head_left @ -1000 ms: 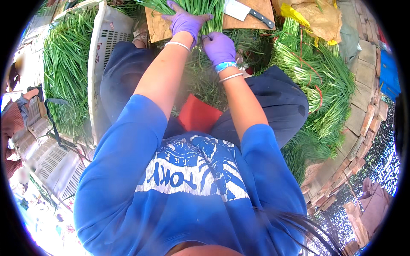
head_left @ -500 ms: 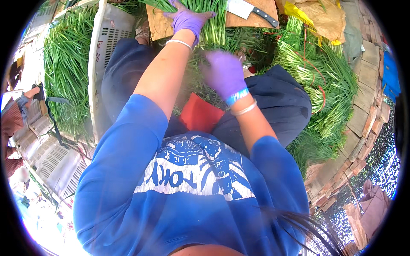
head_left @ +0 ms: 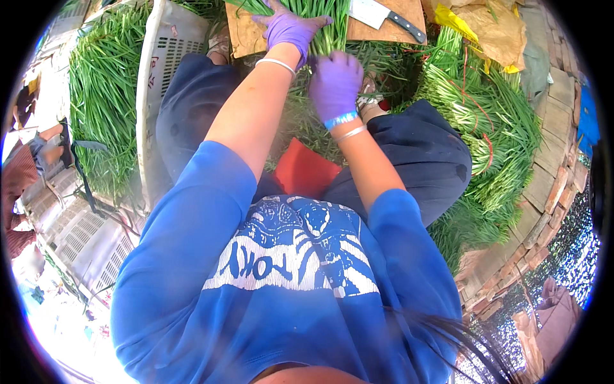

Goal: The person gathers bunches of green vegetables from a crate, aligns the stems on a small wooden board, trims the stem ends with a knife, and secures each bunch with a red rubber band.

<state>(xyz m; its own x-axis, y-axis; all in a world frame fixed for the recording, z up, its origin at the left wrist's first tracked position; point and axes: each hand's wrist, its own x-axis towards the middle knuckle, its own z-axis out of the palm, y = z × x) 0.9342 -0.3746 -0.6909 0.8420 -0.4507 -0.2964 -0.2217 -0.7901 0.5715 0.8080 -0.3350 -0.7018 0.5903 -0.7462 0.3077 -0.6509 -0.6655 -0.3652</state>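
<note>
My left hand point(head_left: 291, 31), in a purple glove, is pressed over a bunch of green garlic chives point(head_left: 329, 40) on a wooden board point(head_left: 246, 35). Its thumb and outer fingers are spread; the fingertips run out at the top edge. Just below, my right hand point(head_left: 336, 85), gloved in purple too, is closed at the pale cut ends of the bunch, its fingers curled away from view. A cleaver point(head_left: 387, 19) with a black handle lies on the board to the right of the bunch.
A white plastic crate point(head_left: 152, 96) stands left of my legs, beside heaped chives point(head_left: 105, 96). At right lie chive bundles point(head_left: 480, 121) with red ties, and brown and yellow wrapping point(head_left: 492, 32). Bricks point(head_left: 553, 150) edge the right side. Loose leaves and a red piece point(head_left: 306, 168) lie between my legs.
My right hand has moved up and left to the cut ends of the chives and its fingers have curled in. My left hand stays on the bunch. The view has shifted slightly.
</note>
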